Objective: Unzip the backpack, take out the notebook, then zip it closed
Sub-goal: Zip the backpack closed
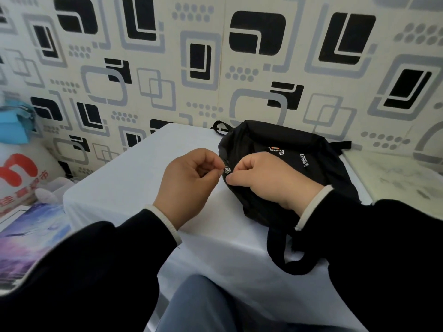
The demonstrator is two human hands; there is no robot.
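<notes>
Backpack (287, 168) lying on the white-covered counter (134, 178), both hands at its zipper.

Nearest, a black strap (287, 259) loops toward the viewer; the left hand (189, 180) pinches the small round zipper pull (227, 169), the right hand (266, 178) pinches the fabric just beside it; patterned wall (215, 56) behind.

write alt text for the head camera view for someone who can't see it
Two hands meet at the near corner of a black backpack lying on a white-covered table: the left hand pinches a small silver zipper pull while the right hand holds the fabric beside it. No notebook is visible.
</notes>
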